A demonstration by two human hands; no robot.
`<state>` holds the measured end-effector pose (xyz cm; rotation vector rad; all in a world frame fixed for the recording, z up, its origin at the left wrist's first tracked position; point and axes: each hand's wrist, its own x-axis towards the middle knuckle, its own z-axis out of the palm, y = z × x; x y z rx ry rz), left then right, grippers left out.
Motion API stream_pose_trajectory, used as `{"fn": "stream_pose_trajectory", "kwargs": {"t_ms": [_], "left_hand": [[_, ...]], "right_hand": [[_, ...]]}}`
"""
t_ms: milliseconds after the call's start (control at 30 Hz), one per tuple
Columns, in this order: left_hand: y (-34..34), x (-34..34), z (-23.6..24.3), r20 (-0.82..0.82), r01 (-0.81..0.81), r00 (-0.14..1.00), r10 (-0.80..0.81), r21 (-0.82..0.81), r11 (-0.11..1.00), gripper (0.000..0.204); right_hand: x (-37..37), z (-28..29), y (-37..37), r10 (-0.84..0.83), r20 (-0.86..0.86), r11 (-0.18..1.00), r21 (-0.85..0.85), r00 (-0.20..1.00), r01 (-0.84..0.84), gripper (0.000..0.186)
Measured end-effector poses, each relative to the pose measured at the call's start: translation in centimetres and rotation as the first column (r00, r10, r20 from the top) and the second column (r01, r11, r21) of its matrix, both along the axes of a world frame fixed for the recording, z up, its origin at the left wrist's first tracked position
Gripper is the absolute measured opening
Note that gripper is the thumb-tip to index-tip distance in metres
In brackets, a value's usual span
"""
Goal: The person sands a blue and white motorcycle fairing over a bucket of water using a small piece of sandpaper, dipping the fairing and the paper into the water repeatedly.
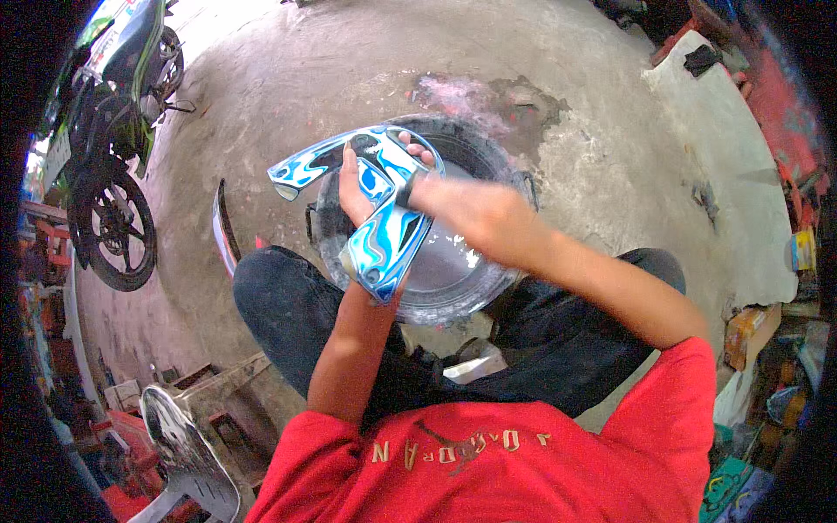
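My left hand (350, 193) grips a glossy curved panel (384, 245) with a blue, white and black swirl pattern, like a motorcycle fairing piece. The thumb lies on its face and the fingertips curl over its far edge. My right hand (466, 214), smeared by motion, is closed on a small dark piece (407, 191), which rests against the panel's right part. What that piece is I cannot make out. Below the panel stands a round black tub (453, 301) holding greyish water (453, 261); it sits on the floor between my bent legs.
A motorcycle (113, 200) is parked at the left. Close to my left knee lies a curved panel (224, 228). At the lower left is a worn metal-and-plastic chair (187, 453). A pale slab (724, 174) and a cardboard box (748, 334) are at the right. Concrete floor (288, 70) surrounds the tub.
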<state>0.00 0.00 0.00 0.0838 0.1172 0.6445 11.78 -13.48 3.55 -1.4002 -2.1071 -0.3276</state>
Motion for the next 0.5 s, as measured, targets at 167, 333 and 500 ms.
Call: {"fn": "stream_pose_trajectory", "kwargs": {"t_ms": [167,333,500], "left_hand": [[-0.1,-0.2,-0.3,0.017,0.054,0.998,-0.052,-0.087,0.995,0.060],[1.0,0.4,-0.2,-0.007,-0.054,0.999,0.054,0.030,0.998,0.060],[0.3,-0.2,0.4,0.092,0.116,0.989,-0.114,-0.006,0.993,0.069]], "right_hand": [[-5.0,0.5,-2.4,0.172,-0.050,0.985,0.020,0.984,-0.171,0.036],[1.6,0.6,0.7,-0.061,0.026,0.997,-0.042,0.998,0.062,0.037],[-2.2,0.7,-1.4,0.197,0.041,0.978,0.065,0.980,-0.199,0.036]]}}
